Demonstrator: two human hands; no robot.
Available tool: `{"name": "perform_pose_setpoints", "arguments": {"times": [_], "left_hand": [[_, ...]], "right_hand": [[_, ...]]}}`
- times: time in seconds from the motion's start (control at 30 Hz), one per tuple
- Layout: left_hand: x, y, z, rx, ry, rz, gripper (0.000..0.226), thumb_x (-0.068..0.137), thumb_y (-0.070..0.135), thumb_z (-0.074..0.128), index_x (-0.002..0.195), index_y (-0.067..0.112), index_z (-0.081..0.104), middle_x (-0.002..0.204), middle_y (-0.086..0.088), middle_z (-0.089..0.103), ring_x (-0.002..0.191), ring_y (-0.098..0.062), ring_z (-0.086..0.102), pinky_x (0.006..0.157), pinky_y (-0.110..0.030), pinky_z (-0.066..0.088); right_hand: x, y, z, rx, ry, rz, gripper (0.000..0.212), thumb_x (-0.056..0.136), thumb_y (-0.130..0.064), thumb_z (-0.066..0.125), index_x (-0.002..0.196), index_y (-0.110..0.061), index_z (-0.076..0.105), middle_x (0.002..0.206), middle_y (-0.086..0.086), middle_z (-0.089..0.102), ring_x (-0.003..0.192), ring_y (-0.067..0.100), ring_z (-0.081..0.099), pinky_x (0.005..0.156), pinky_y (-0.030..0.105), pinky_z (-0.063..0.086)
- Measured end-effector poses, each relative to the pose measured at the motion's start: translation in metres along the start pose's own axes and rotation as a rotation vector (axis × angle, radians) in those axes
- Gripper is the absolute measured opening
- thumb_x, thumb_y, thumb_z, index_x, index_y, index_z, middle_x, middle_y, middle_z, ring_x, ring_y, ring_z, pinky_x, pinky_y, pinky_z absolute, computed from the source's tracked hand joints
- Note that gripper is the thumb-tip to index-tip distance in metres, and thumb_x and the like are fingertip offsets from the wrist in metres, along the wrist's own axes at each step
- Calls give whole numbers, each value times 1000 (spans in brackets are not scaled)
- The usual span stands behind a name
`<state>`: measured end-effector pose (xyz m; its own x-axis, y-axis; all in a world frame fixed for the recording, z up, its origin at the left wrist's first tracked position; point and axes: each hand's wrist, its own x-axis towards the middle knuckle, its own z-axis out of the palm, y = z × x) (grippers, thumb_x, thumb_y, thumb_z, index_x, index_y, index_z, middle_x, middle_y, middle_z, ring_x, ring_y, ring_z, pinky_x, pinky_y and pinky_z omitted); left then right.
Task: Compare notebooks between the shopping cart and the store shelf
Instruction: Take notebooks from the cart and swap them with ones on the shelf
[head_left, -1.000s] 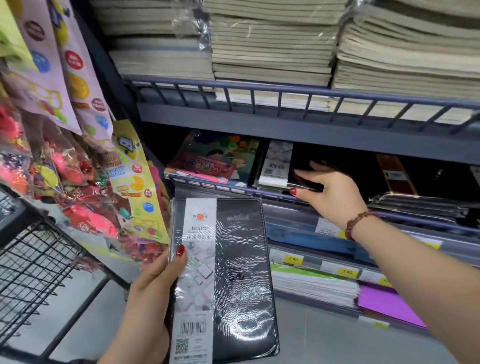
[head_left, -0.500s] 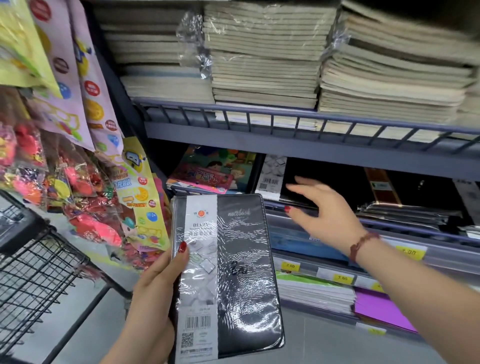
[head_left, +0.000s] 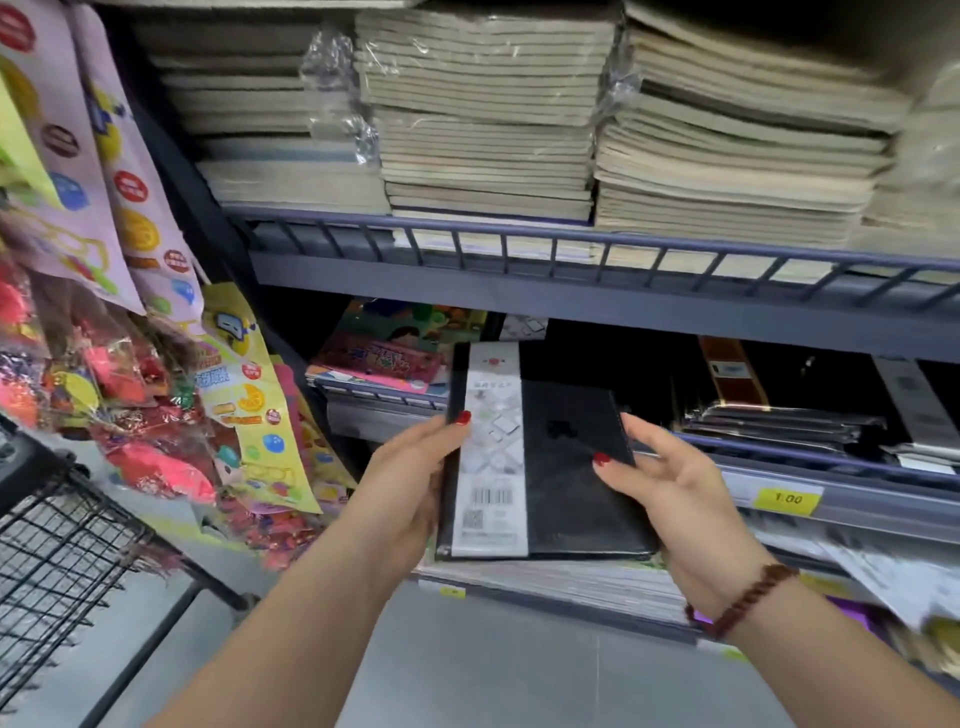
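The right hand had quit the shelf and come back, thumb pinching the notebook. The left hand gripped the opposite edge, so the notebook sat between both sets of fingers, probably for inspection.

Wears a bracelet of round, dark reddish-brown beads around the right wrist. Shows glossy red polish on the thumbnails of the left hand and right hand. Forearms bare on both sides.

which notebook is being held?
The black notebook with the white barcode band, held by the left hand and right hand. The beige stacks lie on the shelf.
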<state>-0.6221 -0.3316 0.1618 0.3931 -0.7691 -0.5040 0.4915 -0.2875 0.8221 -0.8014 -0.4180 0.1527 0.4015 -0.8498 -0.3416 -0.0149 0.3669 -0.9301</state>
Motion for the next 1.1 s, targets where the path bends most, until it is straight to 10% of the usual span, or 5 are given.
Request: {"name": "perform_pose_setpoints", "arguments": {"times": [0.43, 0.7, 0.73, 0.9, 1.1], "left_hand": [[7, -12, -8, 258, -108, 298, 85, 55, 20, 82, 135, 20, 53, 130, 8, 62, 122, -9, 57, 100, -33, 48], [60, 28, 15, 635, 98, 442, 61, 73, 25, 81, 122, -3, 57, 132, -14, 35, 109, -9, 21, 79, -27, 48], [68, 31, 15, 697, 118, 447, 52, 71, 31, 82, 108, 0, 63, 92, 12, 49, 82, -4, 46, 75, -31, 48], [102, 26, 5, 862, 180, 390, 83, 37, 74, 79, 82, 6, 67, 86, -4, 72, 77, -22, 68, 73, -39, 56], [104, 20, 5, 829, 115, 376, 36, 68, 19, 85, 99, 17, 67, 97, 9, 71, 91, -6, 68, 81, -16, 54]], "right_hand": [[2, -8, -13, -478, -69, -251, 107, 44, -48, 78, 141, -33, 36, 139, -18, 42, 127, -2, 41, 97, 18, 41], [69, -28, -14, -754, 89, -444, 61, 70, -35, 79, 126, -25, 58, 105, -5, 64, 61, -18, 50, 61, -4, 36], [75, -28, -13, -773, 102, -428, 60, 72, -37, 77, 127, -27, 57, 99, -3, 62, 50, -14, 47, 54, -2, 36], [95, -15, -12, -795, 125, -434, 60, 75, -33, 76, 131, -28, 54, 133, -3, 57, 119, 9, 53, 94, 11, 33], [96, -7, -12, -886, 132, -453, 61, 80, -33, 71, 136, -31, 47, 130, 1, 59, 100, 10, 60, 92, 21, 42]]}}
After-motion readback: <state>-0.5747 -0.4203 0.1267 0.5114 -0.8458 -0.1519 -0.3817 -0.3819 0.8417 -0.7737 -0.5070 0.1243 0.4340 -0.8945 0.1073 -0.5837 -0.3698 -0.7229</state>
